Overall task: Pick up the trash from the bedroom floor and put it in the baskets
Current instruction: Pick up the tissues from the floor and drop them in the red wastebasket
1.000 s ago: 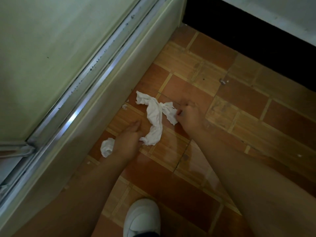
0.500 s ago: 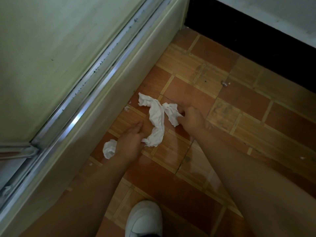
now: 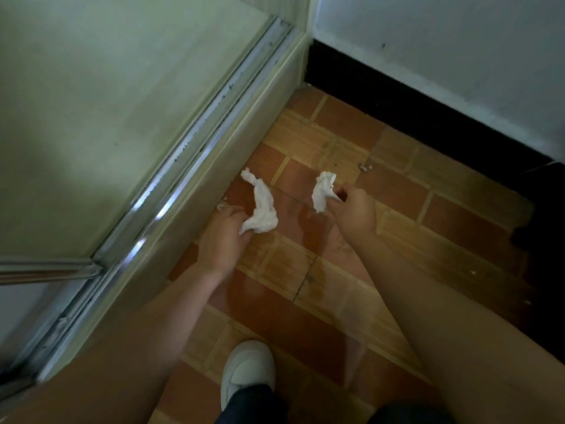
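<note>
Two crumpled white tissues are off the brown tiled floor [image 3: 397,191]. My left hand [image 3: 223,237] grips the lower end of the long twisted tissue [image 3: 261,206], which trails up and to the left toward the door sill. My right hand [image 3: 354,209] pinches the smaller tissue piece [image 3: 322,191], which hangs just left of its fingers. The small white wad seen earlier by my left wrist is hidden or in that hand; I cannot tell which. No basket is in view.
A pale door sill with a metal sliding track [image 3: 189,154] runs diagonally along the left. A dark baseboard [image 3: 412,108] under a white wall closes the far side. Tiny scraps [image 3: 363,167] lie on the tiles. My white shoe [image 3: 247,368] stands at the bottom.
The single tangled tissue has come apart into two pieces. Both hands have closed on them and lifted, my right hand moving right with the smaller piece. The wad by my left wrist is gone from sight.
</note>
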Action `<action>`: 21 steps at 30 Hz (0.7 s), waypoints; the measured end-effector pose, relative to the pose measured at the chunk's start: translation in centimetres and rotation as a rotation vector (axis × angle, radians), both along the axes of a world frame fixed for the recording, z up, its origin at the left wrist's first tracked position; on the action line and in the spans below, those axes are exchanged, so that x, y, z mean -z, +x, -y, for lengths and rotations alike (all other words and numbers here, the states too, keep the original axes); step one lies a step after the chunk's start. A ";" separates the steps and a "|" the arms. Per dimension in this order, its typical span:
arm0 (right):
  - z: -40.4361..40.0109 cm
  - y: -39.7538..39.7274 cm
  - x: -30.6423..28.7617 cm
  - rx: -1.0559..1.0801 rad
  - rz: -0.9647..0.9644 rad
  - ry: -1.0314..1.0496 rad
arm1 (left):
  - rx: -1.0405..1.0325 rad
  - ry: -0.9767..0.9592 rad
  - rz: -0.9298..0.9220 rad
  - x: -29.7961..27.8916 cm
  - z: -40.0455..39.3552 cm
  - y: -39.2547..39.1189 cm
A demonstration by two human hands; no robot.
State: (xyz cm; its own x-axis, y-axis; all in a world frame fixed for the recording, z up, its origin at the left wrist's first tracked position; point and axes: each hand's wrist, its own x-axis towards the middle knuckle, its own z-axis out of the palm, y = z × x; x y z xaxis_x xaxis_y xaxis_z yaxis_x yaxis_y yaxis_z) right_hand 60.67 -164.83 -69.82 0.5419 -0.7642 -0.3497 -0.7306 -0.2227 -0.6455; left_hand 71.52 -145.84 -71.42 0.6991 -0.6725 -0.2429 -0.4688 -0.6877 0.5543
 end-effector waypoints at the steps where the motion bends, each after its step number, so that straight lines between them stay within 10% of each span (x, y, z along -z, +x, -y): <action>1: 0.1 -0.3 -2.1 0.008 0.000 -0.023 | -0.022 -0.015 0.001 -2.0 0.2 -0.2; 21: -3.7 -9.0 -55.5 -0.079 0.102 -0.139 | -0.456 -0.282 0.001 -57.1 -1.9 -8.7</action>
